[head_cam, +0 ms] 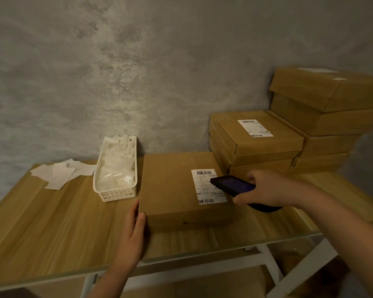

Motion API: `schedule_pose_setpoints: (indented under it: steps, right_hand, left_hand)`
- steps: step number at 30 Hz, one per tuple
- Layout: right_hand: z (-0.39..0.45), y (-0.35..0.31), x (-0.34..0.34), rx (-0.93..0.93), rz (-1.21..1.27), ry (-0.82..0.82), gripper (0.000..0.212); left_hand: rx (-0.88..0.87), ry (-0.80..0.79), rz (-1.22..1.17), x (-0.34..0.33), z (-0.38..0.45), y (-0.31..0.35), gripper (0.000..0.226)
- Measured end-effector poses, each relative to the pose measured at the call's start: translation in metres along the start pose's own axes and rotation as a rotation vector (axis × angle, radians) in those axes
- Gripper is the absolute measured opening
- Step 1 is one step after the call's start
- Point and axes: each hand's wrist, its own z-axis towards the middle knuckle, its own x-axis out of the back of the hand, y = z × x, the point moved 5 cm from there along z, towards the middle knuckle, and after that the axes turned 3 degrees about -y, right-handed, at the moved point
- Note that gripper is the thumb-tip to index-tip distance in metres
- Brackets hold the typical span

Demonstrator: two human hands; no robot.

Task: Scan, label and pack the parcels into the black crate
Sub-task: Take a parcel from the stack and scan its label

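Right grip (265, 188) holds one scanner (233, 184) over parcel (170, 190).

The parcel (177, 188) was matt brown corrugated cardboard bearing a white paper label (208, 187). The table (52, 222) showed smooth wood-grain laminate. The basket (116, 191) was white perforated plastic. The handheld scanner (235, 186) had a glossy dark screen. The wall (116, 72) was rough mottled plaster.

Both forearms were bare to the frame's edge, with no sleeve in view. The left hand (132, 231) and right hand (265, 188) wore no gloves, rings or watch.
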Motion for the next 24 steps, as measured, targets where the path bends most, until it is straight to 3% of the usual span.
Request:
schedule_pose_setpoints:
  steps: [8,13,16,20,24]
  right_hand:
    - [0.015,0.024,-0.014,-0.037,0.059,0.083,0.078]
    - [0.026,0.053,-0.045,-0.082,0.194,0.242,0.047]
    - [0.036,0.068,-0.074,-0.090,0.254,0.301,0.043]
    - [0.047,0.083,-0.104,-0.101,0.229,0.266,0.054]
    - [0.047,0.086,-0.116,-0.118,0.168,0.340,0.068]
  left_hand:
    - [-0.006,0.013,0.028,0.000,0.000,0.000,0.050]
    - [-0.003,0.010,0.025,0.000,0.001,-0.002,0.057]
    - [0.005,0.010,0.023,0.000,0.001,-0.003,0.062]
    - [-0.017,0.028,0.043,-0.001,0.000,-0.001,0.060]
    - [-0.039,0.044,0.071,-0.001,0.000,0.000,0.057]
